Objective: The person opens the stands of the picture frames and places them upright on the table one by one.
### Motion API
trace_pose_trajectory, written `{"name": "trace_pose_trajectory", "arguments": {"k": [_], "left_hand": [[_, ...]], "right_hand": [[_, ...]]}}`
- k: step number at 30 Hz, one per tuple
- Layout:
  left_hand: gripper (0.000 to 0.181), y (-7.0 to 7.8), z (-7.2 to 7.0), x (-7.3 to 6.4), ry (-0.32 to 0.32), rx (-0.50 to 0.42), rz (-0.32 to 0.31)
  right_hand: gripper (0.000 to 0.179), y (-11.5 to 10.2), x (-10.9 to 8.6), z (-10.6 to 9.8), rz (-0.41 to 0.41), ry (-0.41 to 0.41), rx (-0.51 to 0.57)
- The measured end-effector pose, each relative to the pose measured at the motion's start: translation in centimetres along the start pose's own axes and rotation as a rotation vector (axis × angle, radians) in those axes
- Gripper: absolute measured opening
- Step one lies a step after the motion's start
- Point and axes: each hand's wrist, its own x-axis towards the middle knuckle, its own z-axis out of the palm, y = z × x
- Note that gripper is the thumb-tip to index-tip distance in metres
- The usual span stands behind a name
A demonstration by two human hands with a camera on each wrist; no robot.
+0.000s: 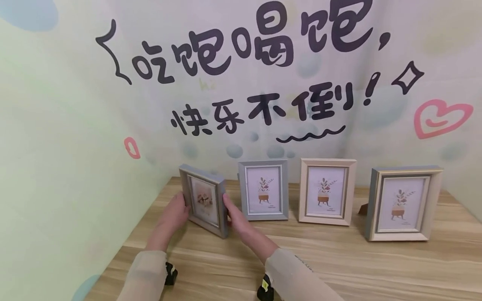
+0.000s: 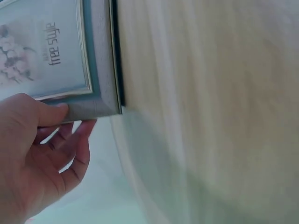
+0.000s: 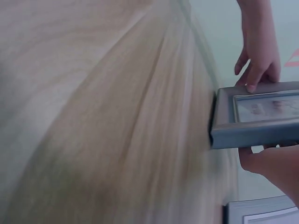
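Observation:
A grey picture frame with a flower picture stands angled on the table's left part. My left hand holds its left side; in the left wrist view the thumb of my left hand lies over the front border and the fingers go behind. My right hand holds the opposite side, its fingers partly hidden. The right wrist view shows the picture frame between both hands, with my right hand at its lower side there.
To the right stand a blue-grey picture frame, a cream picture frame and a beige one, each with a potted-plant picture. They share the wooden table. A printed cloth with lettering hangs behind.

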Motion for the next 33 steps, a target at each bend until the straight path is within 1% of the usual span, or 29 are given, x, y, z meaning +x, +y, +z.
{"name": "trace_pose_trajectory", "arguments": {"k": [3,7,10,13,15,17,18,21,23,24,26,29,31,33], "left_hand": [[0.037,0.7,0.0,0.2,-0.002,0.023,-0.052],[0.035,1.5,0.0,0.4,-0.02,0.063,-0.114],[0.036,2.0,0.0,0.5,-0.028,0.084,-0.142],[0.039,2.5,0.1,0.6,-0.024,0.081,-0.168],[0.043,2.8,0.1,0.6,-0.018,0.077,-0.183],[0.048,3.0,0.1,0.7,-0.008,0.068,-0.201],[0.05,3.1,0.2,0.7,-0.005,0.065,-0.21],[0.058,3.1,0.2,0.7,0.004,0.047,-0.239],[0.062,3.0,0.2,0.7,0.006,0.033,-0.253],[0.063,2.9,0.2,0.8,0.006,0.026,-0.253],[0.06,2.4,0.1,0.6,0.007,0.008,-0.254],[0.056,2.0,-0.3,0.1,0.018,-0.03,-0.253],[0.059,2.1,-0.9,-0.4,0.059,-0.043,-0.236],[0.07,2.6,-1.6,-0.9,0.111,-0.02,-0.182]], "right_hand": [[0.078,0.3,0.4,-0.1,0.032,0.03,0.021],[0.077,0.5,0.9,-0.4,0.069,0.072,0.076],[0.076,0.5,1.0,-0.5,0.082,0.086,0.126],[0.077,0.4,1.0,-0.6,0.095,0.097,0.161],[0.078,0.4,1.0,-0.7,0.1,0.112,0.154],[0.079,0.3,0.7,-0.9,0.105,0.151,0.091],[0.078,0.2,0.4,-0.9,0.104,0.171,0.023],[0.077,-0.3,-1.0,-1.0,0.089,0.203,-0.237],[0.079,-0.9,-2.4,-1.1,0.075,0.194,-0.403],[0.081,-1.2,-3.3,-1.2,0.066,0.18,-0.459],[0.083,-2.0,-4.8,-1.5,0.057,0.13,-0.494],[0.084,-3.2,-7.1,-2.7,0.053,0.049,-0.498],[0.081,-4.0,-8.5,-3.9,0.034,0.016,-0.512],[0.079,-4.9,-10.0,-5.5,-0.008,0.024,-0.599]]}}
